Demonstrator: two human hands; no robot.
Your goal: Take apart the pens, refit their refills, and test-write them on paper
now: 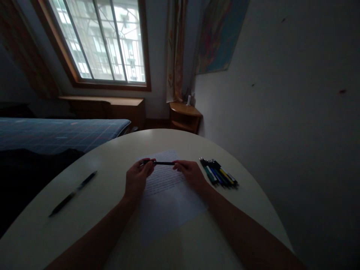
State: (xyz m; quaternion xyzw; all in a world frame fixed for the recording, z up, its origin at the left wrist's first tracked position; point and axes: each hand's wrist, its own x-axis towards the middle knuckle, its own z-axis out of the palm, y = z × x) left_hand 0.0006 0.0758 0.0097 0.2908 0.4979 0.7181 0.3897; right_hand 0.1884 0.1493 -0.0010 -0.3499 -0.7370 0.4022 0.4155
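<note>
A slim black pen point(164, 163) is held level between my two hands, above a sheet of paper. My left hand point(137, 174) grips its left end with thumb and fingers closed. At the other end, my right hand point(188, 171) pinches the tip. Under them lies the white sheet point(165, 213), its upper part covered in lines of handwriting. Close to my right hand, several pens point(219, 173) lie side by side in a row, with green, blue, yellow and white parts. Another dark pen point(73, 193) rests alone, slanted, on the left of the table.
The round white table point(112, 161) curves around the work. Beyond its left edge is a bed with a blue checked cover point(64, 131) and dark cloth point(36, 161). A wall point(275, 123) runs along the right. A corner shelf point(185, 109) stands behind.
</note>
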